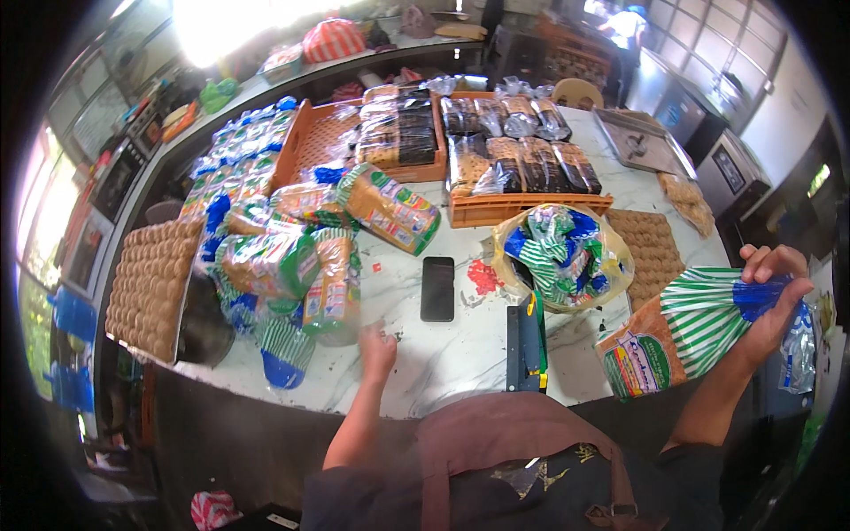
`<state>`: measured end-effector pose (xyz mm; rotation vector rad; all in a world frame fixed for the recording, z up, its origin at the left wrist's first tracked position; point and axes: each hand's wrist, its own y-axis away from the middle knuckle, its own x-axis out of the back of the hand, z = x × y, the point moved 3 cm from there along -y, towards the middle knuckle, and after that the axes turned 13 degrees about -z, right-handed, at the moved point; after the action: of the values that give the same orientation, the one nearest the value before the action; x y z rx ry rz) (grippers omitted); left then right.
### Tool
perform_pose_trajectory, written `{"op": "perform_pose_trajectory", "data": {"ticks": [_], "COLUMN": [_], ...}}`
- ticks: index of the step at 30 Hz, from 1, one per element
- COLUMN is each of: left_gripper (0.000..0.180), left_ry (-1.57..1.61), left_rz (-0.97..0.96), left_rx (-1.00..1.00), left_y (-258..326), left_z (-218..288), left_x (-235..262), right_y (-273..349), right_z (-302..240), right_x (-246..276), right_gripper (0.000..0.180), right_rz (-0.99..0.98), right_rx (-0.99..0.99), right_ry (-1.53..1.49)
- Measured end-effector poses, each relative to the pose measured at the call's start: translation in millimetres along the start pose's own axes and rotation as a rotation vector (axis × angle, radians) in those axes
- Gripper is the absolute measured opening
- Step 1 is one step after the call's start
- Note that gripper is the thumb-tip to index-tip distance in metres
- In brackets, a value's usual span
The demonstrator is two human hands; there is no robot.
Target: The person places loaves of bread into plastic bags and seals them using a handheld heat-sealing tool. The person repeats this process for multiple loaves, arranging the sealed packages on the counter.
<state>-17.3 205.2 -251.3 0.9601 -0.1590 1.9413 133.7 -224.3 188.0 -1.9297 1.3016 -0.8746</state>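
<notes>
Well, from where I stand, and as the head view has it, the right hand point(772, 279) is clenched around the gathered blue neck of a bagged loaf point(642, 350), which hangs tilted by the table's right front edge, its clear wrap striped green and white. The left hand point(378, 345) is low over the marble-patterned table point(443, 376), fingers bent, just beside a heap of similar bagged loaves point(270, 261); I can't tell whether it pinches anything.

Between the two hands, farther back, a yellow plastic bag point(622, 265) stands open, stuffed with striped and blue wrappers point(549, 248). Behind are two orange crates: the left crate point(310, 133) holds dark and light wrapped loaves point(398, 124) toward its right side, and the right crate point(522, 211) carries rows of them, some showing dark specks. A metal tray point(655, 150) lies at the far right, a small object in it.
</notes>
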Motion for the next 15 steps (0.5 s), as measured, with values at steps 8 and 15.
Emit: {"op": "perform_pose_trajectory", "data": {"ticks": [8, 15], "left_gripper": [0.101, 0.103], "left_ry": [-0.284, -0.254], "left_rz": [-0.076, 0.027], "left_rx": [-0.160, -0.090], "left_y": [-40, -77], "left_z": [95, 83], "left_x": [-67, -52], "right_y": [-17, -42], "right_z": [-17, 7], "right_x": [-42, -127], "right_gripper": [0.041, 0.047], "right_rz": [-0.074, -0.223], "right_rx": [0.048, 0.035], "right_ry": [-0.106, -0.160]}}
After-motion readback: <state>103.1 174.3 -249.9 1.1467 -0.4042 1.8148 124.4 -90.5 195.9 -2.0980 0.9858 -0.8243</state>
